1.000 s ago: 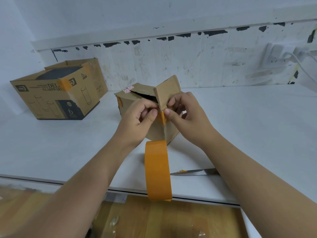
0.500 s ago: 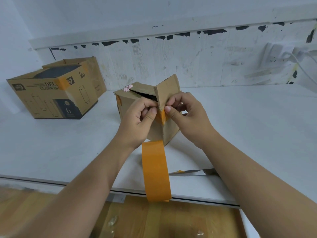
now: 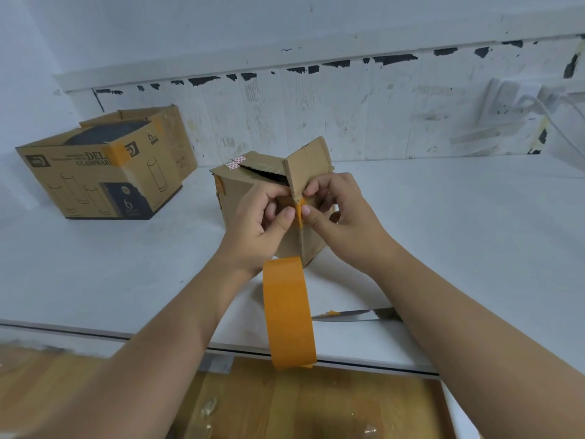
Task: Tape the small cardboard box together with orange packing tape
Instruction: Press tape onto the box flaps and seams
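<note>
While both hands' fingers [image 3: 286, 213] pinch orange tape [image 3: 298, 210], box [image 3: 240, 188] corner hidden, knife [image 3: 345, 315] partly covered.

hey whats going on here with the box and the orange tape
A person is taping up a small cardboard box on a white table. Both thumbs press a piece of orange tape onto the box's near corner edge; the left hand and right hand hold the box from either side. The tape roll hangs just below the hands, seen edge-on. One top flap stands up, so the box is not closed yet. A knife lies on the table nearby.
</note>
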Demonstrator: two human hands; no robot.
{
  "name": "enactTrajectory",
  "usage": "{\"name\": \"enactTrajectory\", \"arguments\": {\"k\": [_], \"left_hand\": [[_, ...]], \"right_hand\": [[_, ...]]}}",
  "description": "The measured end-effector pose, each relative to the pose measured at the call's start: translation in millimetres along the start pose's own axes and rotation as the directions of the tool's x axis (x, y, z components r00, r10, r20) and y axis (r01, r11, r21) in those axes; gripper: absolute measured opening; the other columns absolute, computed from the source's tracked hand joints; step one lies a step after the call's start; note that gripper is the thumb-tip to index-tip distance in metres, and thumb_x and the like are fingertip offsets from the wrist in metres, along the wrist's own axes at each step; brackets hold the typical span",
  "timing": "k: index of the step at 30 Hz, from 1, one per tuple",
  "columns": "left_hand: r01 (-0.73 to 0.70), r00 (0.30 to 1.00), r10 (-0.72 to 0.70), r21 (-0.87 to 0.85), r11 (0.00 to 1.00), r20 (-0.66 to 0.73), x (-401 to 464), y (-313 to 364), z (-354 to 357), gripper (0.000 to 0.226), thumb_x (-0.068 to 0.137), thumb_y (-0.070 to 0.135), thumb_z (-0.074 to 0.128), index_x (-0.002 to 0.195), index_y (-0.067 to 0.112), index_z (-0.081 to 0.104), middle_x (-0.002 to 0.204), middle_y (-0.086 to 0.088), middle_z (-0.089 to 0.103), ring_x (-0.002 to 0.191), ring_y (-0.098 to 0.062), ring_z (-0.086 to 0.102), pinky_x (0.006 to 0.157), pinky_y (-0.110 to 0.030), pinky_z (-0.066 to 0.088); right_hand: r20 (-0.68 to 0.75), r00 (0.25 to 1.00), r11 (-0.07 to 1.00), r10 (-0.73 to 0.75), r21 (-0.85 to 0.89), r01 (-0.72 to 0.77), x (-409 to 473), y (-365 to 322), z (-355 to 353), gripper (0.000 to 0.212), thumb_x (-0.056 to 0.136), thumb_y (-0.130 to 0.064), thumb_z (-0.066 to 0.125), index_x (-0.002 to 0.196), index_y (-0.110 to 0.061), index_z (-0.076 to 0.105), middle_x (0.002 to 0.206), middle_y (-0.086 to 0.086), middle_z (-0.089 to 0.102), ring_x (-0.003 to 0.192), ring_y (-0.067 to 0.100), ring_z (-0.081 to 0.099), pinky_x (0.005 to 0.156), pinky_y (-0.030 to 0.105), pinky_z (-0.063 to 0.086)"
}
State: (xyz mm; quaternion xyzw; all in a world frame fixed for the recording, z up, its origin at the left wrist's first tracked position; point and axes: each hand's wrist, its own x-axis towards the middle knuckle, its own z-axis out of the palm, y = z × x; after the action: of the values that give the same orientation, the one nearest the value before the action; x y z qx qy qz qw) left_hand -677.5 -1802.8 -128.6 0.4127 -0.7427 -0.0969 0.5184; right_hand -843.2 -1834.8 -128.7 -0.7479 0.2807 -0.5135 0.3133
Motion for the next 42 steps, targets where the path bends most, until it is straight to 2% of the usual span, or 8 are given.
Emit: {"name": "enactTrajectory", "arguments": {"k": [6,10,14,23,26,30,35,42], "left_hand": [[0.021,1.000,-0.021,-0.033,0.999,-0.006,-2.1,-3.2,1.4,0.029,0.082,0.017,0.065,0.105,0.028,0.051,0.076,-0.006,0.038,0.070,-0.015,0.039,0.064,-0.026,0.038],[0.028,1.000,-0.028,-0.014,1.000,-0.007,-4.6,-4.2,-1.3,0.033,0.082,0.019,0.064,0.107,0.034,0.050,0.079,0.001,0.039,0.072,-0.010,0.041,0.065,-0.013,0.036],[0.042,0.999,-0.042,0.029,0.999,-0.015,-6.4,-3.4,0.4,0.038,0.081,0.020,0.064,0.109,0.039,0.046,0.082,0.006,0.039,0.073,-0.010,0.040,0.064,-0.016,0.034],[0.062,0.998,-0.063,0.038,0.997,0.021,-7.8,-0.8,-6.7,0.036,0.084,0.020,0.060,0.114,0.036,0.048,0.087,0.001,0.043,0.078,-0.010,0.045,0.065,-0.011,0.038],[0.131,0.991,-0.131,-0.010,0.991,0.011,-5.6,1.8,-6.9,0.028,0.083,0.026,0.062,0.108,0.035,0.052,0.081,0.001,0.041,0.073,-0.006,0.041,0.064,-0.014,0.037],[0.121,0.992,-0.121,0.036,0.992,-0.021,3.5,7.6,1.1,0.028,0.076,0.029,0.070,0.097,0.025,0.051,0.073,-0.001,0.037,0.065,-0.009,0.035,0.059,-0.016,0.033],[0.142,0.990,-0.141,0.029,0.989,-0.022,3.5,4.1,-0.7,0.029,0.075,0.031,0.071,0.094,0.035,0.050,0.073,0.003,0.037,0.066,-0.004,0.035,0.061,-0.015,0.035],[0.132,0.991,-0.133,0.076,0.988,-0.002,3.1,3.3,-0.7,0.027,0.078,0.033,0.068,0.095,0.036,0.047,0.077,0.002,0.040,0.069,-0.007,0.037,0.062,-0.017,0.035]], "right_hand": [[0.066,0.998,0.997,-0.019,-0.075,0.024,-2.3,-1.4,-1.3,0.033,0.083,-0.005,0.068,0.104,-0.024,0.051,0.105,0.000,0.041,0.086,0.005,0.044,0.072,0.006,0.036],[0.101,0.995,0.995,-0.026,-0.090,0.036,-4.6,-1.0,-3.9,0.034,0.083,-0.005,0.069,0.108,-0.020,0.052,0.106,-0.001,0.041,0.089,0.003,0.044,0.074,0.006,0.036],[0.099,0.994,0.990,-0.040,-0.132,0.053,-3.6,-0.1,-1.0,0.034,0.082,-0.006,0.069,0.107,-0.021,0.050,0.104,-0.005,0.040,0.089,0.002,0.042,0.073,0.004,0.035],[0.031,0.995,0.985,-0.094,-0.142,0.098,-5.0,2.7,-1.4,0.024,0.084,-0.009,0.068,0.104,-0.015,0.057,0.101,-0.002,0.047,0.086,-0.001,0.047,0.072,0.007,0.037],[-0.027,0.996,0.990,-0.086,-0.113,0.082,-1.8,3.6,-0.5,0.020,0.083,-0.007,0.069,0.099,-0.011,0.057,0.094,0.002,0.052,0.084,0.012,0.049,0.073,0.016,0.040],[-0.047,0.998,0.991,-0.040,-0.127,0.034,0.0,4.5,0.6,0.015,0.082,-0.009,0.070,0.093,-0.012,0.059,0.089,0.002,0.053,0.080,0.012,0.049,0.073,0.023,0.044],[-0.101,0.994,0.999,0.039,-0.014,-0.041,1.0,2.3,1.4,0.011,0.085,-0.017,0.069,0.089,-0.016,0.059,0.084,-0.001,0.055,0.074,0.006,0.048,0.065,0.014,0.038],[-0.096,0.992,0.987,0.079,0.148,-0.065,4.1,-0.7,1.3,0.012,0.083,-0.003,0.069,0.083,-0.002,0.058,0.076,0.004,0.052,0.065,0.001,0.044,0.060,0.009,0.038]]}}
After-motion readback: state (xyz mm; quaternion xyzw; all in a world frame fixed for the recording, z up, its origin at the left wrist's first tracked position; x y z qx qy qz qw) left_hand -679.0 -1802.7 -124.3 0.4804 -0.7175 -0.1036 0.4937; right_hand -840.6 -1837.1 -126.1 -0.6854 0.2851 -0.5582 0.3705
